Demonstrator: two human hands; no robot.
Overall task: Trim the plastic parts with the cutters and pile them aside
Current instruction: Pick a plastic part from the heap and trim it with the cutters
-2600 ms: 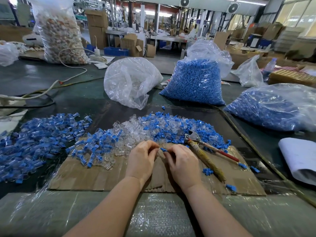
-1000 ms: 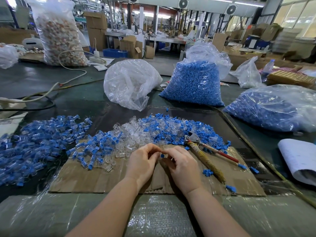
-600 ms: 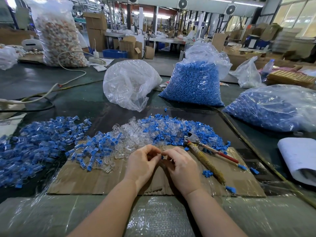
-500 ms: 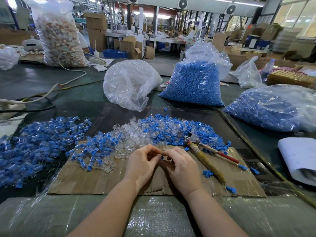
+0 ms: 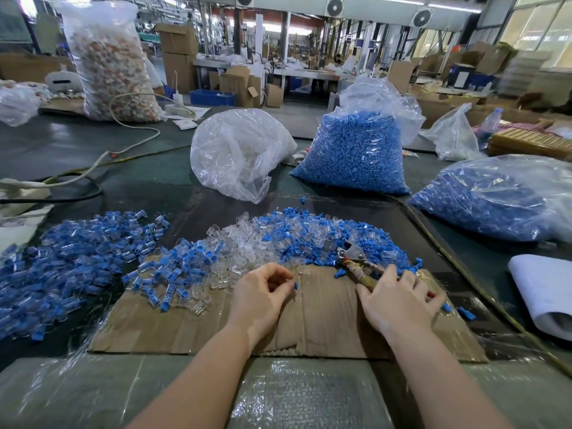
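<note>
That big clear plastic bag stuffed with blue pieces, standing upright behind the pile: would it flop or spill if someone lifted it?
The clear plastic bag of blue pieces probably sags when lifted: its film is thin and crinkled. It looks heavy, being packed full. Its loose open top suggests that pieces could spill if it tips.

i'm at a worktable (image 5: 77,150) on a factory floor. big clear bags of blue plastic parts (image 5: 353,156) stand along its far edge, with loose piles nearer me. behind them are stacked cardboard boxes (image 5: 178,54), more benches, steel columns, wall fans (image 5: 335,6), and what may be machinery, too blurred to tell.
</note>
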